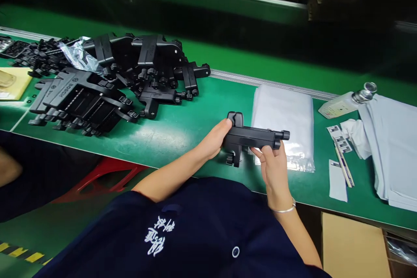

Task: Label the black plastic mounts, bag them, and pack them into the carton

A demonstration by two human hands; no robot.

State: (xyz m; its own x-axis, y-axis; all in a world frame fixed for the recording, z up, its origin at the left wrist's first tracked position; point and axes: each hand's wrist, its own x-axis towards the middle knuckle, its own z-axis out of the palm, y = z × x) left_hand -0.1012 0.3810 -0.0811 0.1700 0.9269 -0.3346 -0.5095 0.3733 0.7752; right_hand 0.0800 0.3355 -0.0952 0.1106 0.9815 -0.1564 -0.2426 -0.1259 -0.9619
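Note:
Both my hands hold a black plastic clamp bracket (250, 136) above the front of the green bench. My left hand (216, 139) is closed on its wider end, thumb on top, by the upright jaw. A small knob hangs below that end. At the other end, my right hand (273, 163) grips the body from below, close to two ribbed knobs. Partly behind the bracket lies a stack of clear plastic bags (285, 108). To the left are stacked black brackets (74, 95) with a BOSCH mark and a heap of similar brackets (156, 63).
On the right of the green bench (182, 139) stand a pump bottle (345, 103), crumpled tissue (356, 137), a cutter knife (344, 167), label strips and white sheets (397, 152). A cardboard box (355, 247) is below. Another person's arm (9, 167) and a red stool (104, 176) are at left.

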